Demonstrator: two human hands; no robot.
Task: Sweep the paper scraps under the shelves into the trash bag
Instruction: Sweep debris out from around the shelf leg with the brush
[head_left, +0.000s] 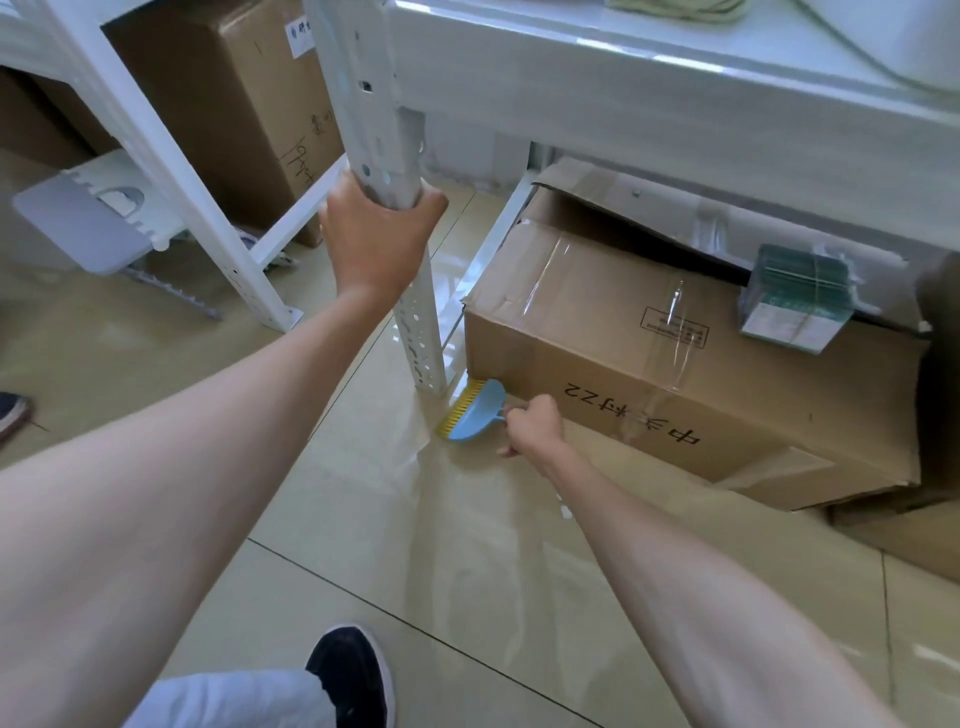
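The left hand has its fingers curled round the white perforated metal shelf post. The right hand, fingers pinching the handle, holds a small blue hand brush with yellow bristles on the glossy beige tiled floor, between the post's foot and the near-left corner of a taped brown cardboard box.

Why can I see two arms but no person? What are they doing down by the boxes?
The camera sits on the person's head and looks down, so you see only their arms. The left hand grips a white shelf post, maybe to keep steady. The right hand holds a small blue brush with yellow bristles, low on the shiny floor beside the corner of a big cardboard box, ready to sweep. A dark shoe shows at the bottom.
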